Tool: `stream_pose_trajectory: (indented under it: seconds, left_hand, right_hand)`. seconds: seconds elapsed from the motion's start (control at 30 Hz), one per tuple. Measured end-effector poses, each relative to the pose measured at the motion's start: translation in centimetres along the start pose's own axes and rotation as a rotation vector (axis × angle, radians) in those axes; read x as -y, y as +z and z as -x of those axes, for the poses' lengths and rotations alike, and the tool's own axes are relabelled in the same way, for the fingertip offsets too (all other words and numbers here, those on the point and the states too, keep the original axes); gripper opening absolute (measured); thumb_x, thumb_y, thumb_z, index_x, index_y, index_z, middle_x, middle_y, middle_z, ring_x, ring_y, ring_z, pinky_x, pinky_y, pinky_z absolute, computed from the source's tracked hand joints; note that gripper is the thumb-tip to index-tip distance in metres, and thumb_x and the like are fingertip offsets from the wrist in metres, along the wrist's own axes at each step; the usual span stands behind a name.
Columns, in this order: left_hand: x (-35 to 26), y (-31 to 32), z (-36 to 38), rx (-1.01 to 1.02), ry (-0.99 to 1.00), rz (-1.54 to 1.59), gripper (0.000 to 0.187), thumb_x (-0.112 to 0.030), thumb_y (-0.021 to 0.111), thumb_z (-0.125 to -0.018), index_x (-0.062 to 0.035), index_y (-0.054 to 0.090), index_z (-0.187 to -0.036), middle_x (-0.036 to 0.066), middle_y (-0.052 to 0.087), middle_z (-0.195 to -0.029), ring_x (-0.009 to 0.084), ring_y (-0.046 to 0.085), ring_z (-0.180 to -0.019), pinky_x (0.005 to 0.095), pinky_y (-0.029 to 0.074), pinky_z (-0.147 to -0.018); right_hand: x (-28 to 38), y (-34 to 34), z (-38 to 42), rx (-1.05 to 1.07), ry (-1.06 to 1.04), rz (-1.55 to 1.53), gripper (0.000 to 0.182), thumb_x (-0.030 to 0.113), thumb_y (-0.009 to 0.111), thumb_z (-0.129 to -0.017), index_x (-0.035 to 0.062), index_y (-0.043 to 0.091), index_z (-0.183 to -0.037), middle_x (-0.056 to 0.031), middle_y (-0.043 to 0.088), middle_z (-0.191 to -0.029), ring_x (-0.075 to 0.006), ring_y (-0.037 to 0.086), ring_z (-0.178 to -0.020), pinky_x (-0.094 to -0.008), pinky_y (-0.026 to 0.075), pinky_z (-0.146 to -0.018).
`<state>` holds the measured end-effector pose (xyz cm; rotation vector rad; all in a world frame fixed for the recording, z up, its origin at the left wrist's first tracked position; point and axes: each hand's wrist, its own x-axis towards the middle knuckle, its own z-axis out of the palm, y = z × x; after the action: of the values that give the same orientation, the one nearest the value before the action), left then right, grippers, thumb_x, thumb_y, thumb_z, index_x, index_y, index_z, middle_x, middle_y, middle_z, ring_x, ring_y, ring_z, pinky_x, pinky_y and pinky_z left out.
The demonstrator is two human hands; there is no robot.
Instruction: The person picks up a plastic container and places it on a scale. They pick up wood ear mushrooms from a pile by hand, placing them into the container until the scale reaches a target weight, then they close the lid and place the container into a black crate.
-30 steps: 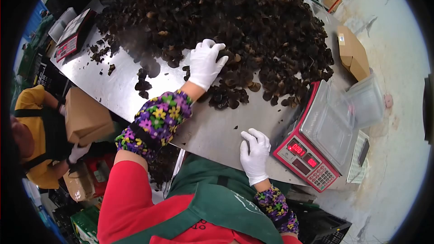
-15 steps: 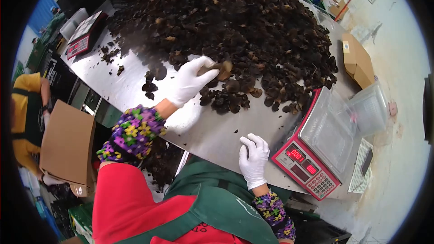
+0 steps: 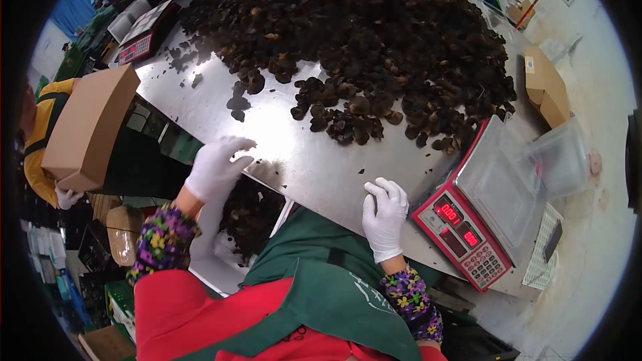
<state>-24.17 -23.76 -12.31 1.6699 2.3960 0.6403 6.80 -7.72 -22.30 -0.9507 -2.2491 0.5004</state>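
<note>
My left hand [image 3: 217, 166], in a white glove, is over the table's front edge above a white bin [image 3: 215, 261] with dark pieces in it; its fingers are apart and nothing shows between them. Also gloved, my right hand [image 3: 384, 222] hovers at or rests on the front edge, fingers loosely bent, thumb apart, holding nothing visible. Beyond both hands a large heap of dark, flat, mushroom-like pieces [image 3: 374, 33] covers much of the metal table [image 3: 321, 180]. A red scale [image 3: 461, 234] bearing clear plastic trays [image 3: 501, 180] stands right of my right hand.
Another scale [image 3: 137, 47] sits at the table's far left. At the left a person in yellow [image 3: 50, 110] carries a cardboard box [image 3: 90, 127]. An open carton [image 3: 547, 87], a clear container [image 3: 558, 160] and a white rack [image 3: 543, 247] are at the right.
My left hand has moved from the heap back toward me, over the bin, and let go of its brown piece. The person's box has risen. The view has shifted slightly.
</note>
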Motion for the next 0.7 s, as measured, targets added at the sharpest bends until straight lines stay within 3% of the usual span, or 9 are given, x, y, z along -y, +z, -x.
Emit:
stream_pose_trajectory:
  seconds: [0.03,0.1,0.23,0.37,0.43,0.5,0.57,0.63,0.7]
  left_hand:
    - [-0.5,0.8,-2.5,-0.007,0.021,0.138,0.019,-0.021,0.070,-0.088,-0.0095,0.070,-0.103,0.009,0.070,-0.098,0.0294,0.066,-0.097,0.0409,0.052,-0.084]
    - [-2.6,2.0,-8.2,-0.149,0.251,0.162,0.017,-0.020,0.069,-0.088,-0.0102,0.071,-0.102,0.008,0.069,-0.101,0.0296,0.064,-0.096,0.0422,0.051,-0.081]
    - [-5.5,7.2,-19.5,-0.385,0.556,-0.136,0.013,-0.017,0.070,-0.082,-0.0145,0.071,-0.094,0.003,0.066,-0.097,0.0271,0.060,-0.099,0.0407,0.050,-0.083]
    - [-6.2,13.1,-25.3,-0.363,0.598,-0.639,0.013,-0.015,0.061,-0.081,-0.0176,0.072,-0.086,0.001,0.064,-0.095,0.0238,0.058,-0.106,0.0415,0.046,-0.094]
    - [-5.8,14.0,-26.5,-0.288,0.533,-0.618,0.011,-0.016,0.061,-0.080,-0.0179,0.073,-0.081,0.001,0.065,-0.091,0.0231,0.059,-0.104,0.0427,0.045,-0.094]
    - [-5.3,14.3,-27.1,-0.395,0.458,-0.504,0.008,-0.019,0.065,-0.078,-0.0187,0.073,-0.078,0.001,0.066,-0.085,0.0222,0.059,-0.102,0.0429,0.045,-0.094]
    - [-5.3,12.6,-26.1,-0.477,0.513,-0.422,0.006,-0.019,0.069,-0.076,-0.0159,0.073,-0.081,0.002,0.066,-0.083,0.0228,0.061,-0.100,0.0419,0.047,-0.089]
    - [-5.3,10.8,-24.4,-0.387,0.509,0.149,0.008,-0.017,0.072,-0.078,-0.0109,0.070,-0.084,0.006,0.068,-0.085,0.0264,0.065,-0.092,0.0413,0.050,-0.082]
    - [-5.9,7.2,-20.3,-0.119,0.279,0.454,0.013,-0.016,0.068,-0.089,-0.0036,0.066,-0.091,0.011,0.068,-0.081,0.0244,0.066,-0.076,0.0361,0.052,-0.070]
  right_hand:
    - [-0.1,0.0,0.0,-0.007,0.001,0.007,0.024,0.010,0.067,-0.083,0.0123,0.070,-0.106,-0.0059,0.062,-0.118,-0.0307,0.055,-0.115,-0.0459,0.041,-0.099]
    - [-0.3,0.2,0.0,-0.009,-0.006,-0.011,0.023,0.010,0.067,-0.082,0.0108,0.070,-0.105,-0.0070,0.062,-0.117,-0.0309,0.055,-0.114,-0.0458,0.042,-0.098]
    - [0.0,0.1,-0.2,-0.033,0.008,-0.003,0.024,0.005,0.067,-0.082,0.0114,0.070,-0.104,-0.0069,0.063,-0.115,-0.0306,0.056,-0.112,-0.0443,0.043,-0.097]
    - [0.0,0.0,-0.1,-0.025,0.010,0.003,0.023,0.007,0.067,-0.081,0.0111,0.070,-0.103,-0.0072,0.063,-0.113,-0.0308,0.057,-0.111,-0.0445,0.044,-0.096]
    - [-0.1,0.0,-0.2,-0.027,0.008,0.015,0.022,0.010,0.067,-0.081,0.0109,0.070,-0.103,-0.0075,0.063,-0.113,-0.0311,0.057,-0.112,-0.0450,0.044,-0.096]
    - [-0.1,0.1,-0.2,-0.026,-0.001,0.005,0.022,0.009,0.067,-0.081,0.0115,0.070,-0.103,-0.0073,0.063,-0.113,-0.0310,0.057,-0.111,-0.0449,0.044,-0.095]
    - [0.0,0.0,-0.3,-0.021,0.006,0.004,0.022,0.009,0.067,-0.081,0.0117,0.070,-0.103,-0.0070,0.063,-0.112,-0.0310,0.057,-0.111,-0.0452,0.044,-0.095]
    - [0.1,-0.2,-0.4,-0.035,0.004,-0.016,0.023,0.004,0.067,-0.080,0.0116,0.069,-0.102,-0.0072,0.064,-0.111,-0.0309,0.057,-0.109,-0.0438,0.045,-0.094]
    - [0.1,-0.2,-0.4,-0.029,0.003,-0.028,0.023,0.004,0.067,-0.080,0.0116,0.069,-0.102,-0.0071,0.064,-0.111,-0.0310,0.057,-0.109,-0.0440,0.044,-0.094]
